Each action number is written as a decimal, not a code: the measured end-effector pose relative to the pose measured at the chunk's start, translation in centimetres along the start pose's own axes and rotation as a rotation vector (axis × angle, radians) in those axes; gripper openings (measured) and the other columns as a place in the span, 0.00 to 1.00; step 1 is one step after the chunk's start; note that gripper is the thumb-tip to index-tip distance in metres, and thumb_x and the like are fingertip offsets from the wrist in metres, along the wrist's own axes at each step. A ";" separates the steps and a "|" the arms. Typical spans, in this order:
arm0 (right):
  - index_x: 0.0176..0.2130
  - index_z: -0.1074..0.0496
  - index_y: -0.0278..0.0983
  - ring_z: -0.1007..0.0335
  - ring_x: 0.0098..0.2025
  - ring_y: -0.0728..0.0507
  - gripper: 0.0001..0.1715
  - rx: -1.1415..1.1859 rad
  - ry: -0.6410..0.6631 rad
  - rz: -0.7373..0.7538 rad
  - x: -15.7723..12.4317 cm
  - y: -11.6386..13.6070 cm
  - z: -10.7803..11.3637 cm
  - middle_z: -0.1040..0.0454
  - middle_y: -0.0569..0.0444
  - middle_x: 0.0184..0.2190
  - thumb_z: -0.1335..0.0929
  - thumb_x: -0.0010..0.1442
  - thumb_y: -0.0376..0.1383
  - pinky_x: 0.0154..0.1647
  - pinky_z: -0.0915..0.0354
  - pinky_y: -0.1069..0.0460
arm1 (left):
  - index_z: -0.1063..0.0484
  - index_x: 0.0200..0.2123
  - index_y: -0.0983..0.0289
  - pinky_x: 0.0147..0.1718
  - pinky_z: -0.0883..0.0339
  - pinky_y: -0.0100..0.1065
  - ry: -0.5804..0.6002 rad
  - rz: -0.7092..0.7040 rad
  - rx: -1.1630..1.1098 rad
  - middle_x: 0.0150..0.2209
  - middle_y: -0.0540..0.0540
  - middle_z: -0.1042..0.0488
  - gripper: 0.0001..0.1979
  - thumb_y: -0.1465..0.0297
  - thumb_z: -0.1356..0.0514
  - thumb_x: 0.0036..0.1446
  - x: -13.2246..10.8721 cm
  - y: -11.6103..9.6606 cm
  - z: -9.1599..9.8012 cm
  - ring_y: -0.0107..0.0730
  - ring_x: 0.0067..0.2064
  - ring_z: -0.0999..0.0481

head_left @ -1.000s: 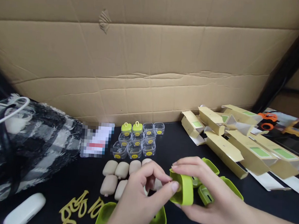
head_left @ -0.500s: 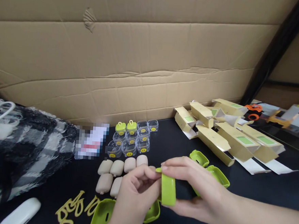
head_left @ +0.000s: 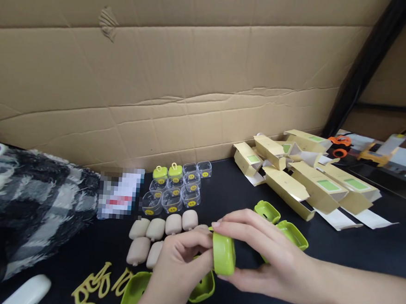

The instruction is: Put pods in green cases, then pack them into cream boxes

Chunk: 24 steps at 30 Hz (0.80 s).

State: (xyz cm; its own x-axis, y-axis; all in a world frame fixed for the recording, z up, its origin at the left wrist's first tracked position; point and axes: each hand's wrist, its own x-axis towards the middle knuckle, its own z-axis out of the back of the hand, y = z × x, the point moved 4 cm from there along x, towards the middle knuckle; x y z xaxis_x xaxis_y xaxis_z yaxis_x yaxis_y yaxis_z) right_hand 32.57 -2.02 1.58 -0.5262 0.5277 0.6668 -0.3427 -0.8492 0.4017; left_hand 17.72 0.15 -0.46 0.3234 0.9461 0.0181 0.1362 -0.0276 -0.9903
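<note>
A lime-green plastic shell (head_left: 224, 254) stands on edge between my hands, its rounded outer side facing right. My right hand (head_left: 268, 254) grips it from the right, fingers over its top and thumb below. My left hand (head_left: 184, 262) is closed in a pinch at the shell's left edge; its fingertips are partly hidden behind the rim. A small green tab (head_left: 211, 228) sticks out at the top between the two hands. More green shells lie below and behind, including one (head_left: 203, 288) under my hands and one (head_left: 291, 234) behind my right hand.
Beige rounded blocks (head_left: 138, 251) stand in rows left of my hands. Behind them are clear cups (head_left: 171, 201), two with green looped lids (head_left: 175, 170). Yellow loops (head_left: 104, 286) lie front left, near a white device (head_left: 28, 292). Opened cartons (head_left: 285, 188) are piled back right.
The green shell has turned slightly, showing more of its rounded outer face. Both hands keep their hold on it. The whole view has shifted a little.
</note>
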 end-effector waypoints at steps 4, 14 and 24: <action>0.60 0.43 0.36 0.30 0.49 0.43 0.33 -0.006 0.016 0.039 -0.1 0.0 0.0 0.29 0.45 0.48 0.30 0.59 0.30 0.49 0.32 0.51 | 0.17 0.24 0.58 0.33 0.31 0.28 0.004 0.033 0.076 0.23 0.50 0.24 0.05 0.63 0.29 0.44 0.0 0.2 0.2 0.31 0.29 0.28; 0.56 0.40 0.37 0.30 0.49 0.44 0.27 -0.016 -0.052 0.080 0.1 0.2 0.3 0.28 0.44 0.46 0.29 0.60 0.34 0.47 0.30 0.51 | 0.18 0.27 0.57 0.31 0.31 0.22 0.072 0.042 -0.123 0.24 0.47 0.22 0.08 0.64 0.26 0.41 0.0 0.5 0.4 0.24 0.27 0.27; 0.56 0.36 0.32 0.30 0.45 0.44 0.24 -0.063 -0.030 0.083 0.2 0.5 0.5 0.28 0.43 0.44 0.30 0.62 0.34 0.44 0.30 0.52 | 0.16 0.27 0.57 0.32 0.34 0.25 0.035 0.161 -0.120 0.25 0.49 0.21 0.07 0.63 0.27 0.43 -0.6 0.4 -0.2 0.29 0.30 0.26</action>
State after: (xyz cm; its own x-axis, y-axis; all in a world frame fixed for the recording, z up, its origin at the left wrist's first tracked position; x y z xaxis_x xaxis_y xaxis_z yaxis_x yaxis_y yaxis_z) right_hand 32.70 -2.34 2.19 -0.5316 0.4545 0.7147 -0.3477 -0.8866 0.3052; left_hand 17.76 -0.47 -0.83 0.3820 0.9147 -0.1320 0.1905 -0.2177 -0.9572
